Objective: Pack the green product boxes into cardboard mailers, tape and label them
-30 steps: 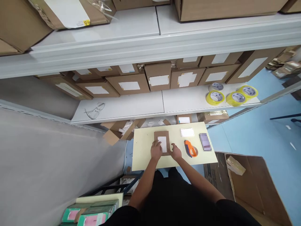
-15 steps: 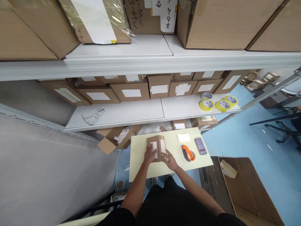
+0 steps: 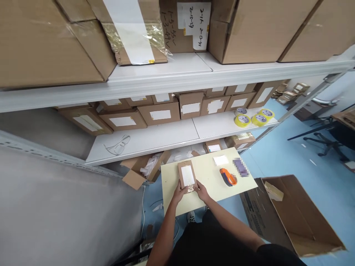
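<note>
A small brown cardboard box point(image 3: 182, 173) with a white label on its top lies over the pale yellow table point(image 3: 206, 173). My left hand point(image 3: 179, 193) grips its near left corner, the thumb on top. On the near right corner, my right hand point(image 3: 202, 190) holds the same box, its thumb also on the top face. Shiny clear tape shows near the thumbs. Right of the box lies an orange tape dispenser point(image 3: 227, 176). Beyond it are white paper slips point(image 3: 220, 160) and a blurred purple item point(image 3: 240, 167).
Boxes line the shelf point(image 3: 166, 136) ahead, with glasses point(image 3: 119, 147) and yellow tape rolls point(image 3: 242, 120) on it. An open carton point(image 3: 138, 170) holding white material stands left of the table. A large open carton point(image 3: 302, 210) sits on the floor at right.
The box has turned, so one labelled face points up. Both hands went from lying on its top and side to gripping its near corners. The view has shifted.
</note>
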Demonstrator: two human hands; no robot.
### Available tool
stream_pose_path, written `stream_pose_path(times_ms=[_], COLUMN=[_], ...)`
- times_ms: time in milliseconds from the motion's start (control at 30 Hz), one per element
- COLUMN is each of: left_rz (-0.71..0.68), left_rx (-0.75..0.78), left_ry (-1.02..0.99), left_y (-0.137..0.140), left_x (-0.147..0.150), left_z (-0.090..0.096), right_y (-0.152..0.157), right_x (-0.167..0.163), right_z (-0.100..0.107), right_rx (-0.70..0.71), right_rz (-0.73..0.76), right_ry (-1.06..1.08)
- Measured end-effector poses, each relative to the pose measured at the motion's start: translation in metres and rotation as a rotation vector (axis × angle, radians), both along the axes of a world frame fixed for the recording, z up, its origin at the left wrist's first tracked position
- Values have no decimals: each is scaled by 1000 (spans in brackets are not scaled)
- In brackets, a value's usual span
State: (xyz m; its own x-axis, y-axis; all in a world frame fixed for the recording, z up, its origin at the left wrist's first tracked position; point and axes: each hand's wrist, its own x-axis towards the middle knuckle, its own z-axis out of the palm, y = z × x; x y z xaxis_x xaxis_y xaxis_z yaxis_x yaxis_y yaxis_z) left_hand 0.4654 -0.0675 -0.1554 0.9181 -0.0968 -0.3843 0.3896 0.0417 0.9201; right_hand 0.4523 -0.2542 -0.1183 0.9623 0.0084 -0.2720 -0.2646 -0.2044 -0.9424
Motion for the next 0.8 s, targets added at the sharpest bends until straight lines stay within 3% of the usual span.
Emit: stream_pose_path(times_ms=[167,367,567,800], left_rz=[-120,-308,-524,-768], left_rx=[-47,-48,-11,5], left_ry=[-81,-163,-195,-126], left_y=[-26,-103,-227,-403], left_x=[24,50,55,18], left_z=[36,87,109,111], right_y=[-29,-89,-173,-309], right_x=[-5,-19,-47,-106], right_z=[28,71,104,92], right_rx=[167,148,237,179], right_rz=[-164,-478,-790,-1116], right_ry=[-71,-109,-160,-73])
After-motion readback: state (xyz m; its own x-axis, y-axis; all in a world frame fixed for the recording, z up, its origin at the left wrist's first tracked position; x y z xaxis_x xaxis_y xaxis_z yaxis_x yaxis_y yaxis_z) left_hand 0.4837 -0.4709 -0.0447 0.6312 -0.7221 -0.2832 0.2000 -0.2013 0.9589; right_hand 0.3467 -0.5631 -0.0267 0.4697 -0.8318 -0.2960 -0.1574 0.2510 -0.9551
